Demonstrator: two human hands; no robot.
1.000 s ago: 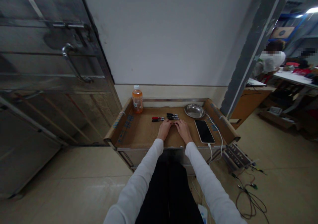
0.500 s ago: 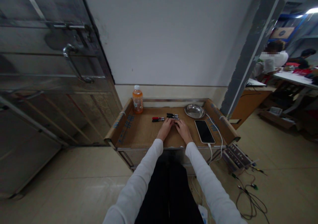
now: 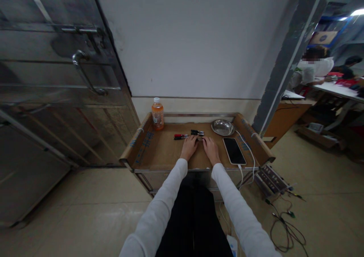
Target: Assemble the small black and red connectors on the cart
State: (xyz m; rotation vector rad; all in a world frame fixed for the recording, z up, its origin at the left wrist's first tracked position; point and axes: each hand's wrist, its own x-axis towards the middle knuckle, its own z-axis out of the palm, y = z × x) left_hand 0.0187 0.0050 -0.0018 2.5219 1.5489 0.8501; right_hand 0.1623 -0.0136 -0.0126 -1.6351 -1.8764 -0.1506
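Note:
On the brown cardboard lining of a cart top [image 3: 162, 154], my left hand [image 3: 189, 147] and my right hand [image 3: 211, 149] rest side by side. Their closed fingertips grip the two ends of a dark marker pen [image 3: 200, 139], only a short piece of which shows between them. Left of my left hand lie a red marker [image 3: 179, 135] and a black marker [image 3: 179, 138]. Just beyond my fingers are black markers [image 3: 196, 132] lying together. My fingers partly cover the nearer pens.
An orange drink bottle [image 3: 157, 114] stands at the back left. At the right are a shallow metal dish [image 3: 223, 127] and a phone [image 3: 234, 151] with a white cable [image 3: 250, 152]. The cart's raised sides [image 3: 254, 137] border the surface. People sit at a table far right.
My hands have moved slightly apart, the right one a little rightward, and a piece of the pen now shows between the fingertips. The other things on the cart stay put.

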